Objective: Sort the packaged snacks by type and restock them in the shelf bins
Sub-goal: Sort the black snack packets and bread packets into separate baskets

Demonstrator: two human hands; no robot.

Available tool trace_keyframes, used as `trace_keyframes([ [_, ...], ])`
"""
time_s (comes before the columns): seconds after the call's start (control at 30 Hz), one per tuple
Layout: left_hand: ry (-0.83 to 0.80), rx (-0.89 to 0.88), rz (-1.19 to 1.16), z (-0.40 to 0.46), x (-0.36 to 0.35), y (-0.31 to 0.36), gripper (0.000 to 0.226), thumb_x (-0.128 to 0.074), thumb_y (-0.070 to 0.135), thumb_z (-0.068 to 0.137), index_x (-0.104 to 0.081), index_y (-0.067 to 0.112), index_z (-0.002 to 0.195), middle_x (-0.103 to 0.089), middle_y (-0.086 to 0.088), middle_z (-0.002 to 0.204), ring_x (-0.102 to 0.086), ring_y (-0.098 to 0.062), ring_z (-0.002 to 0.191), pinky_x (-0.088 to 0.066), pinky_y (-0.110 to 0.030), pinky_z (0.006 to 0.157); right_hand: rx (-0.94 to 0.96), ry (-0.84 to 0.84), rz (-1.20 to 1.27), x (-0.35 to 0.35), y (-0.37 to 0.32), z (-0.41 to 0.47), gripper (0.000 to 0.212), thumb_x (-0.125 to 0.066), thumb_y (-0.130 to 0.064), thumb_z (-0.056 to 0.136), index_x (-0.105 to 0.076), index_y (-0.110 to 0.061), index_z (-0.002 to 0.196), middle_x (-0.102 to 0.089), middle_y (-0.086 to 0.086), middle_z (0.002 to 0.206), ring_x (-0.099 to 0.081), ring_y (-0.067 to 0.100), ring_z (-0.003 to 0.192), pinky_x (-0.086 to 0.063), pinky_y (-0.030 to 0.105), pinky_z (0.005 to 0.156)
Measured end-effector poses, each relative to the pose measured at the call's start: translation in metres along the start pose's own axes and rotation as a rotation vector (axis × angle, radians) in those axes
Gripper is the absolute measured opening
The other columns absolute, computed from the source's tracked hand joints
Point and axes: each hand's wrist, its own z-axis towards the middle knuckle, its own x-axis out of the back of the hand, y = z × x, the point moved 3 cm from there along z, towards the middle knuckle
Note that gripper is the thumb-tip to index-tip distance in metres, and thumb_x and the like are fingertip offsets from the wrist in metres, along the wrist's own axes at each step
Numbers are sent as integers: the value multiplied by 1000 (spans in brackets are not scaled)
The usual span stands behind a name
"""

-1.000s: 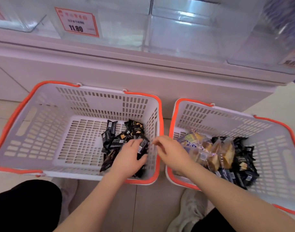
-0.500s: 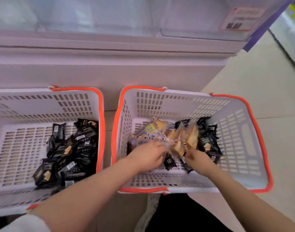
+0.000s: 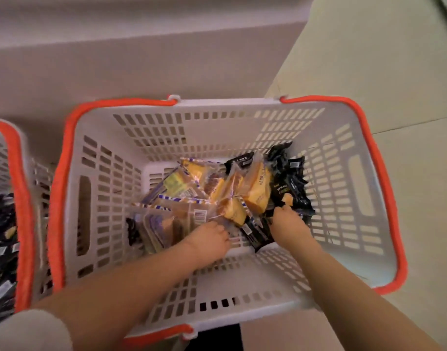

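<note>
Both my hands are down in the white basket (image 3: 73, 198) at mid-frame. My right hand (image 3: 289, 224) sits at the lower edge of the black packets (image 3: 289, 188) — fingers curled under, grip unclear. My left hand (image 3: 207, 240) rests, fingers bent, against the clear cake packs (image 3: 192, 196). A black packet (image 3: 258, 233) lies between my hands, its long axis slanting toward the lower right, nearer my right.
</note>
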Motion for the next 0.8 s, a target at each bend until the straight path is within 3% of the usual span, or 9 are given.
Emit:
trace_keyframes([
  [0.13,-30,-21,-19,2,-3,-5,33,-45,7,92,-50,6,125,-51,-15,129,-46,-32,116,-36,-41,100,0,61,-106,-4,-4,6,35,-40,-5,93,-39,-3,128,-28,20,142,-49,29,116,-47,36,84],
  [0.23,101,31,-300,2,12,-6,29,-46,20,92,-50,9,118,-54,-10,120,-49,-27,110,-42,-38,86,51,41,-185,-15,-9,13,41,-41,-11,95,-35,-6,135,-19,16,148,-34,32,128,-43,38,91],
  [0.33,210,53,-468,9,25,-5,29,-46,27,89,-47,11,112,-55,-9,109,-53,-26,100,-47,-38,75,58,-4,-150,-14,-7,20,40,-46,-15,94,-36,-5,132,-33,15,140,-33,33,128,-41,40,95],
  [0.43,196,-28,-343,26,26,0,31,-46,22,90,-48,10,118,-51,-10,115,-49,-25,104,-46,-39,82,82,-91,-150,-15,-3,23,35,-43,-8,93,-43,-5,129,-45,15,132,-42,31,123,-42,39,94],
  [0.53,199,-98,-118,47,20,9,30,-43,13,94,-50,3,121,-42,-14,131,-38,-28,120,-36,-37,97,87,-134,-132,-9,5,14,30,-46,-9,92,-51,-8,121,-52,12,125,-52,29,114,-45,38,89],
  [0.6,193,-113,-37,58,16,13,33,-38,12,97,-49,-1,126,-30,-19,144,-25,-32,134,-21,-38,112,95,-61,-56,5,12,6,28,-48,-14,91,-52,-11,119,-55,11,117,-56,29,105,-48,37,83],
  [0.67,154,-110,-8,67,14,15,38,-36,11,97,-42,-1,133,-23,-21,150,-18,-34,139,-11,-39,116,82,117,86,20,22,0,21,-52,-19,89,-55,-10,108,-56,11,107,-57,28,92,-47,35,72],
  [0.73,116,-106,-1,74,14,17,41,-36,12,97,-38,0,136,-28,-20,148,-23,-33,137,-14,-39,115,53,307,212,35,32,-4,17,-56,-21,88,-58,-9,100,-54,10,101,-55,27,86,-44,32,66],
  [0.8,111,-105,-9,78,18,19,39,-35,11,97,-39,2,134,-38,-19,141,-33,-33,130,-24,-38,110,23,427,304,42,38,-3,23,-58,-19,87,-59,-9,108,-52,11,105,-52,27,94,-43,32,70],
])
